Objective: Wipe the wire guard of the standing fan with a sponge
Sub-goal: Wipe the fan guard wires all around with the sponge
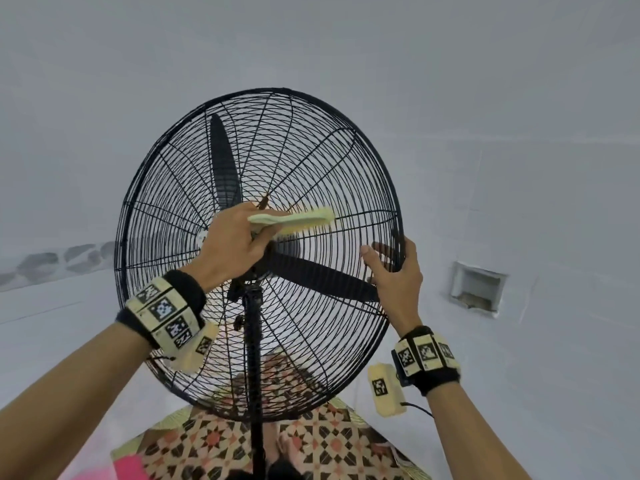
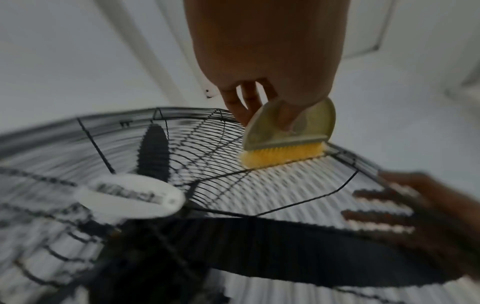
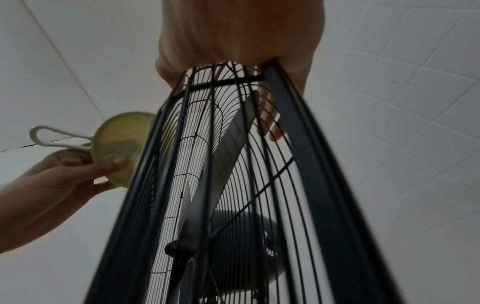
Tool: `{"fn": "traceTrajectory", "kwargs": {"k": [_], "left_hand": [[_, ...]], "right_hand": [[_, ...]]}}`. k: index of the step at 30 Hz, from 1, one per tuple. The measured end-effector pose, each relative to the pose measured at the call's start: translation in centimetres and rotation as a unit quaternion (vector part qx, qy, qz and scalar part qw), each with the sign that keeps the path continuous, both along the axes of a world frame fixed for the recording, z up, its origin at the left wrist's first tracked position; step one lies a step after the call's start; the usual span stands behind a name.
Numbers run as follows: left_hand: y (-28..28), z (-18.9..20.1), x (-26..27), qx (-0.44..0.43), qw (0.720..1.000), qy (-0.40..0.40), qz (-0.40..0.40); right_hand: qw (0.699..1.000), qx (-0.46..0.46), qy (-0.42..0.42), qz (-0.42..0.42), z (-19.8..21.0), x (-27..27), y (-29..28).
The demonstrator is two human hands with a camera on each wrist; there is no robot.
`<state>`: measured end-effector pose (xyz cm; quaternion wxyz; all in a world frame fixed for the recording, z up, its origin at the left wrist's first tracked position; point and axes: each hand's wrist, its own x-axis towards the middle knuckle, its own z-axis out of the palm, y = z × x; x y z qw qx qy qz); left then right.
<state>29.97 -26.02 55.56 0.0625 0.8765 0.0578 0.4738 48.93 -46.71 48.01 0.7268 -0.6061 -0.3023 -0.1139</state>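
Observation:
A black standing fan faces me, its round wire guard (image 1: 311, 150) filling the middle of the head view. My left hand (image 1: 256, 233) grips a pale yellow-green scrubber (image 1: 294, 218) near the guard's centre. In the left wrist view the scrubber (image 2: 285, 131) presses its yellow bristles (image 2: 283, 156) onto the wires (image 2: 285, 195). My right hand (image 1: 391, 261) grips the guard's right rim, thumb on the front wires and fingers curled round the edge. The right wrist view shows that hand (image 3: 233, 37) on the rim and the scrubber (image 3: 122, 144) to the left.
Dark fan blades (image 1: 225, 161) sit still behind the wires. The black pole (image 1: 254, 341) runs down to a patterned mat (image 1: 311, 438). White tiled walls surround the fan, with a small square recess (image 1: 476, 289) low on the right.

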Motion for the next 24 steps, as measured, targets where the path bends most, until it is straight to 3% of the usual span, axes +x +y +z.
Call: {"fn": "traceTrajectory", "kwargs": {"k": [2,7,12,17,22,24], "left_hand": [[0.6,0.1,-0.4,-0.005,1.000,0.005,0.027],[-1.0,0.3,0.6,0.049,0.999,0.013,-0.011],[2.5,-0.1,-1.0,0.010,0.998,0.027,0.055],[0.8,-0.5,-1.0,0.029,0.999,0.021,-0.003],[3.2,-1.8,-1.9,-0.024,0.998,0.014,0.048],[2.9,-1.4,-2.2,-0.029,0.999,-0.011,0.023]], "right_hand": [[1.000,0.001,-0.001,0.001,0.0,0.0,0.3],[1.000,0.005,-0.006,-0.001,-0.3,0.4,0.5],[1.000,0.004,-0.014,-0.011,-0.3,0.3,0.4],[1.000,0.008,-0.021,-0.008,-0.2,0.1,0.5],[1.000,0.009,-0.024,-0.007,-0.2,0.0,0.5],[1.000,0.009,-0.027,-0.008,-0.2,0.1,0.5]]}}
